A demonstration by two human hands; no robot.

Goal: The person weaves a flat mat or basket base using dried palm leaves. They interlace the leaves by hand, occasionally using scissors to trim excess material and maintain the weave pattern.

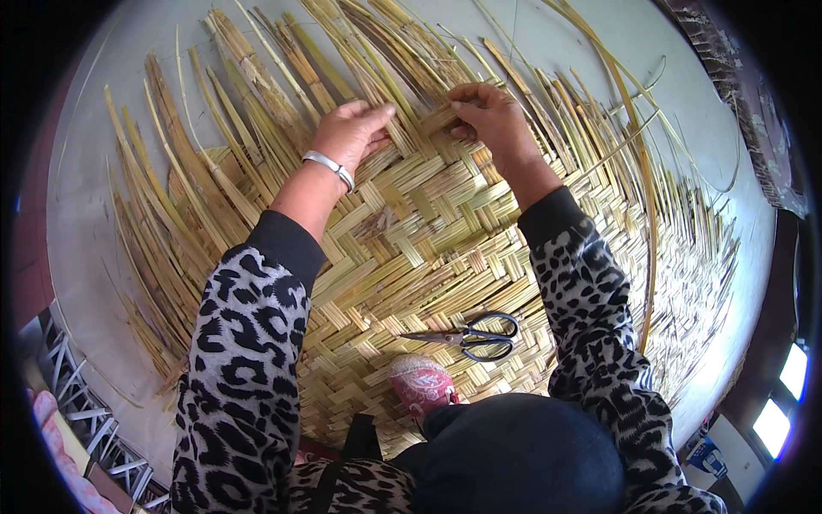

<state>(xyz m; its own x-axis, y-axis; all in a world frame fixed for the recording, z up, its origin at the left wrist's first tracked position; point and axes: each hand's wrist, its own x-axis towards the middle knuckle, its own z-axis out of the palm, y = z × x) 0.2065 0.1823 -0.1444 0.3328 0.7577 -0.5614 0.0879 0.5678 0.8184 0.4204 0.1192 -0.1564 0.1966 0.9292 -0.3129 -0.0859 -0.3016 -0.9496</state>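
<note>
The mat (462,206), straw-yellow tinged with green, lay spread across a pale surface (86,257). Its body showed a tight zigzag weave of flat bands; at the far edge, loose strips (257,81) of uneven width fanned outward, some browned. The right hand (497,124) pinched a flat strip (437,120); the left hand (347,133) curled nearby, its grip impossible to tell. Scissors (452,337) rested on the mat.

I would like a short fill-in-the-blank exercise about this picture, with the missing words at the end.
The silver bracelet circles the person's ____ wrist.
The left hand and right hand touch strips of the ____ mat.
The handles of the scissors point to the picture's ____.
Both sleeves have a ____ print.

Missing words: left; woven; right; leopard.
</note>
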